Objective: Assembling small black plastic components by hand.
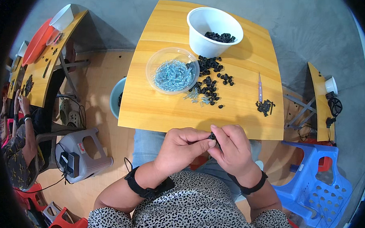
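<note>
In front of the table's near edge, my left hand (180, 149) and my right hand (234, 152) meet, both closed. Pinched between their fingertips is a small black plastic piece (212, 136), mostly covered by the fingers. Beyond them, many similar black plastic pieces (209, 83) lie scattered on the wooden table (150, 112). A round clear tub (150, 76) holds a heap of small silvery coil springs (172, 76). Some loose springs (193, 94) lie at its right side. Behind the tub, a white bucket (207, 23) has black pieces in its bottom.
At the table's right lie a thin pointed tool (260, 88) and a pile of small black parts (265, 107). A blue plastic stool (316, 181) stands right, a grey stool (87, 154) left. A pale blue basin (116, 98) sits beside the table. Another person's hand (24, 105) works far left.
</note>
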A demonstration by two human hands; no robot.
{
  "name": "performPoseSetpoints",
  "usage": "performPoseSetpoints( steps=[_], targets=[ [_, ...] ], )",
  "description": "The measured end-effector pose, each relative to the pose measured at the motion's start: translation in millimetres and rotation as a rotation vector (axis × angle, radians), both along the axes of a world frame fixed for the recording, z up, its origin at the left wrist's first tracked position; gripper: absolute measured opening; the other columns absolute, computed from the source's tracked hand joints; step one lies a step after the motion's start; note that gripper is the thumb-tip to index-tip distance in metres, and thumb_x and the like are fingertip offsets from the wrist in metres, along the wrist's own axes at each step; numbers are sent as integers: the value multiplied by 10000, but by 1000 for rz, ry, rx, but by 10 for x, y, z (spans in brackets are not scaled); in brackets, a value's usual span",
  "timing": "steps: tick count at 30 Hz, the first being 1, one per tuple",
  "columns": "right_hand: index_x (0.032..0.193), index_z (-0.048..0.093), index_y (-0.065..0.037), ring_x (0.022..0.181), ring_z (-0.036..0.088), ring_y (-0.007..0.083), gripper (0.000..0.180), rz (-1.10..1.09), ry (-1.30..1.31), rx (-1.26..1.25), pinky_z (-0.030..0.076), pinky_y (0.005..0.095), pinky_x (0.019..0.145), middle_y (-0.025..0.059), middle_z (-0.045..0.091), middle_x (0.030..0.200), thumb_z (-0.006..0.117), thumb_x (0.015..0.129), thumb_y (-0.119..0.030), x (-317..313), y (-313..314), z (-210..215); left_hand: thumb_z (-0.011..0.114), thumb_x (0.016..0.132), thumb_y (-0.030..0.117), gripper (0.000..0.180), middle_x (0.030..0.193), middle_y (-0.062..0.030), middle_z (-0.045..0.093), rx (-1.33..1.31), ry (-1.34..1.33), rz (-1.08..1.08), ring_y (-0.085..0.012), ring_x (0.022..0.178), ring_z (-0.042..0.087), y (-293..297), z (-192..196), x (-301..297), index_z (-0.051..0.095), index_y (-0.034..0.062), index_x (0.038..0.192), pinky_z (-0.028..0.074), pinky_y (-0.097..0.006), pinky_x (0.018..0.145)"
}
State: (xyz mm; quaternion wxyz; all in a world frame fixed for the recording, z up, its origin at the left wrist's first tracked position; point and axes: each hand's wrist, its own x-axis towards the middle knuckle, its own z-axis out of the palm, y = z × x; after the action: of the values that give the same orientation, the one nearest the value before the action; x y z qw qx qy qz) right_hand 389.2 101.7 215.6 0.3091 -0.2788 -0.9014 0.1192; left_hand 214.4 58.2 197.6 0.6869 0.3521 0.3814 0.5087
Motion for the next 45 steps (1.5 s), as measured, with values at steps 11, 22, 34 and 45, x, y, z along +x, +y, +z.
performPoseSetpoints(
  steps=[11, 22, 34, 45],
  targets=[
    [1216, 559, 81, 839, 565, 304, 594, -19, -55, 39, 481, 396, 740, 140, 532, 993, 744, 662, -27, -63, -27, 0, 618, 950, 91, 150, 590, -12, 575, 145, 101, 47, -48, 446, 474, 5, -90, -4, 694, -31, 995, 342, -213, 379],
    [1269, 530, 60, 873, 555, 319, 598, -71, 0, -109, 477, 392, 775, 155, 537, 1029, 709, 700, 8, -70, -80, -72, 648, 929, 107, 156, 561, -13, 579, 45, 253, 119, -41, 445, 487, 3, 29, 45, 701, -34, 888, 355, -219, 385],
    [1226, 540, 53, 906, 545, 336, 547, -167, 23, -183, 475, 407, 792, 170, 521, 1047, 695, 703, 16, -124, -158, -106, 705, 891, 106, 164, 799, -29, 687, -88, 311, 5, -41, 720, 561, 19, 88, -30, 721, -35, 974, 467, -220, 617],
    [1186, 544, 55, 905, 539, 351, 536, -104, -34, -59, 463, 437, 794, 169, 509, 1027, 673, 667, 34, -139, -141, -139, 640, 928, 95, 154, 540, -24, 579, 91, 274, 99, -59, 420, 489, -35, -23, -9, 709, -37, 889, 353, -232, 375]
  ],
)
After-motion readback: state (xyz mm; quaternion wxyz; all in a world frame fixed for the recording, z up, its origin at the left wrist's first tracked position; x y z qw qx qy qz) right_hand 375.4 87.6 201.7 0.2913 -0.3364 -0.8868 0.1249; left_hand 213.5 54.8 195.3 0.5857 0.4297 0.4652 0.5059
